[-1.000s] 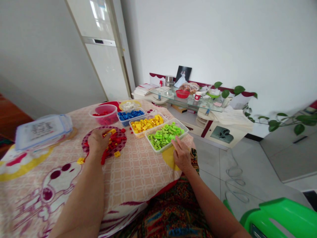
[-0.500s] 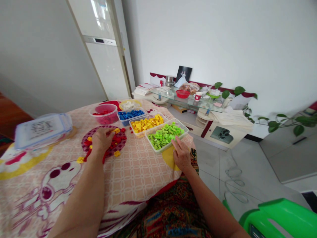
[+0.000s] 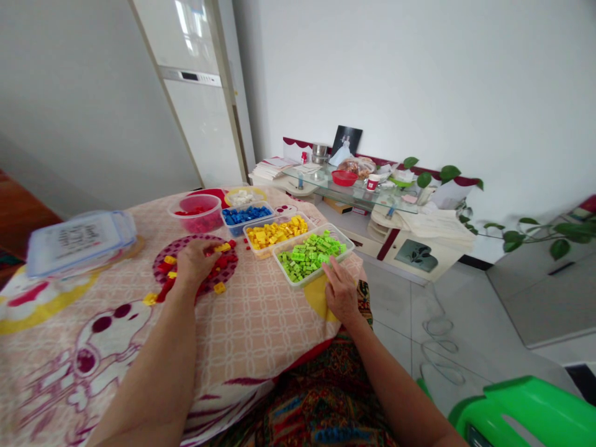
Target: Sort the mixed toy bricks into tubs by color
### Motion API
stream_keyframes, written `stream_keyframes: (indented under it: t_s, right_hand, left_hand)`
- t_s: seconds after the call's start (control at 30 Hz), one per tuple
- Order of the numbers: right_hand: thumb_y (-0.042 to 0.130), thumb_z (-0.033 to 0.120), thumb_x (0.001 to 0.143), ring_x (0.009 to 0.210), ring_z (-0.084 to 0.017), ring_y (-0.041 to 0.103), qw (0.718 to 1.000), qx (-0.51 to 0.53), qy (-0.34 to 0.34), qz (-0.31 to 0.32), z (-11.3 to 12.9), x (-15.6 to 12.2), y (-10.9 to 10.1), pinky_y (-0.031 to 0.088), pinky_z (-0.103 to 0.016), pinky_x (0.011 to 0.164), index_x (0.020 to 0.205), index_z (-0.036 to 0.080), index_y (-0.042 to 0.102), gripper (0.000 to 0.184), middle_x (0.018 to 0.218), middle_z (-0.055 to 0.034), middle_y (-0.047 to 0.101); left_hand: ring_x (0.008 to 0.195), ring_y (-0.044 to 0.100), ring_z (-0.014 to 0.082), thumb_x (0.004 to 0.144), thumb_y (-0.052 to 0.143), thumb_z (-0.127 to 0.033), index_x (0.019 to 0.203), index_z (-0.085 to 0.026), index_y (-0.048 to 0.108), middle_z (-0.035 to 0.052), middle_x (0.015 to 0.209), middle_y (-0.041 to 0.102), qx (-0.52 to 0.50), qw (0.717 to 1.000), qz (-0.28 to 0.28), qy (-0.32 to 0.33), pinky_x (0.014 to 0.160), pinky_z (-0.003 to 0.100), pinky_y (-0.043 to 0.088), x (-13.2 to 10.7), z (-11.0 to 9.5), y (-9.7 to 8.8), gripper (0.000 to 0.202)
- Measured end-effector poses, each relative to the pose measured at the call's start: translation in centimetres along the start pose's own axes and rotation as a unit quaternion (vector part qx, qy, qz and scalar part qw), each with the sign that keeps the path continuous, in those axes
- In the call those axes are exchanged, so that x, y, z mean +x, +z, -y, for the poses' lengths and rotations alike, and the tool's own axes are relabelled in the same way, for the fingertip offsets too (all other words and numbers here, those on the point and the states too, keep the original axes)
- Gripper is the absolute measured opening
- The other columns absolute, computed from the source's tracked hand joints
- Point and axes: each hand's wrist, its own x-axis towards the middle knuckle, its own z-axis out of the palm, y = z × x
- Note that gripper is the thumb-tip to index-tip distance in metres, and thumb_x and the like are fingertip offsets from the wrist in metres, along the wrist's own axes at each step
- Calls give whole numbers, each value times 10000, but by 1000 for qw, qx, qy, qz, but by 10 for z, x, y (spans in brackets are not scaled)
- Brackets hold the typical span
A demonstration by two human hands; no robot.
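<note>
My left hand (image 3: 193,265) is over the dark red checked round patch on the cloth. Its fingers pinch a yellow toy brick (image 3: 223,247), whose right end meets a red brick (image 3: 232,244). Other red and yellow bricks lie around and partly under this hand, among them a yellow brick (image 3: 219,287) close to its right. At the near right rim of a clear tub (image 3: 298,284) of green bricks (image 3: 311,254) rests my right hand (image 3: 342,290), fingers stretched out, nothing visibly held.
Beyond the hands stand tubs of yellow bricks (image 3: 277,233), blue bricks (image 3: 246,215), white bricks (image 3: 242,197) and a pink bowl (image 3: 195,220) of red ones. A lidded box (image 3: 77,242) lies at left. Behind is a glass-topped cabinet (image 3: 321,180); a green plastic seat (image 3: 535,410) is lower right.
My left hand has shifted slightly right, bringing the yellow brick up against the red one. The right hand stays at the green tub's rim.
</note>
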Motion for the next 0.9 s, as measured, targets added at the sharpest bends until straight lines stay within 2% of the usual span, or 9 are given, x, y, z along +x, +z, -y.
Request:
stream_keyframes:
  t_s: [0.13, 0.3, 0.4, 0.57, 0.77, 0.9]
  right_hand:
    - [436, 87, 902, 1365, -257, 502, 1000, -5, 1, 5, 0, 0, -1, 434, -459, 1143, 1409, 176, 577, 534, 1541, -120, 476]
    - [436, 70, 888, 1358, -259, 510, 1000, -1, 1, 6, 0, -3, 0, 443, -467, 1135, 1436, 196, 548, 573, 1549, -107, 467]
    - [439, 68, 891, 1361, -266, 509, 1000, -1, -4, 5, -2, -4, 1, 446, -480, 1130, 1451, 190, 530, 581, 1551, -117, 462]
    - [443, 73, 891, 1366, -270, 507, 1000, 1, -9, 4, -5, -4, 3, 447, -489, 1130, 1463, 198, 516, 591, 1553, -119, 460]
    - [447, 83, 888, 1364, -276, 506, 1000, 9, -3, 5, -5, -5, 4, 451, -493, 1128, 1487, 217, 490, 615, 1555, -104, 458]
    - [450, 88, 897, 1363, -278, 506, 1000, 8, -5, 7, -5, -5, 3, 459, -489, 1119, 1488, 210, 488, 605, 1552, -115, 461]
  left_hand:
    - [1022, 676, 246, 795, 639, -274, 1096, -155, 750, 92, 1127, 752, -16, 1000, -15, -8, 922, 344, 524, 0, 1, 1, 342]
    - [886, 701, 206, 757, 661, -250, 1025, -178, 745, 56, 1035, 771, -74, 997, -22, -27, 857, 286, 538, -2, 0, 2, 290]
    - [875, 712, 207, 772, 664, -301, 994, -185, 743, 55, 994, 777, -108, 993, -29, -23, 855, 288, 541, -4, 0, 3, 264]
    - [842, 713, 211, 787, 654, -433, 976, -168, 737, 73, 948, 779, -198, 980, -32, -11, 804, 300, 554, -5, -3, 6, 336]
    - [749, 690, 181, 800, 639, -450, 978, -156, 745, 70, 890, 772, -285, 957, -52, 26, 745, 286, 548, 5, -34, 22, 360]
    - [727, 677, 168, 793, 659, -358, 983, -165, 753, 63, 901, 772, -289, 955, -53, 44, 732, 282, 551, 13, -62, 36, 287]
